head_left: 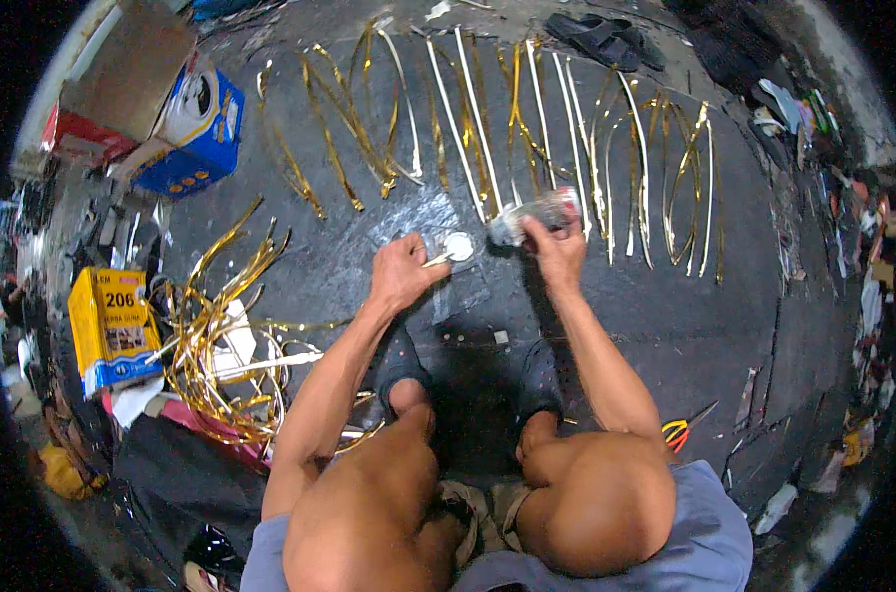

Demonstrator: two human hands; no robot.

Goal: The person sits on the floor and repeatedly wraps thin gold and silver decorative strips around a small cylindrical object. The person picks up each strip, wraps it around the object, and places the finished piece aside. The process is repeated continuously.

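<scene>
Nearest to my head camera, I saw the person's bent knees, with grey-blue cloth (700, 528) around them at the lower edge. A pair of dark shoes (540, 380) stood on the dark grey floor surface (606, 316). Beside the right leg lay a hand tool with red and yellow handles (676, 434). To the left I could make out a tangled pile of shiny gold and white strips (226, 370), just beside an upright yellow and blue printed box (117, 326).

Farther out, the left hand (405, 271) had its fingers drawn narrow on a small round white piece (458, 246); I could not tell just what it was. Glossy clear plastic film (409, 223) lay beneath and around it. The right hand (555, 254) had its fingers wrapped around a translucent grey container with a red and white end (527, 221), held sideways and somewhat blurred, to the right of the white piece and apart from it.

Beyond both hands, long gold and white strips (471, 94) lay spread in a row. Farthest, I saw a blue and white cardboard box (206, 128) at upper left and black sandals (596, 37) at the top.
</scene>
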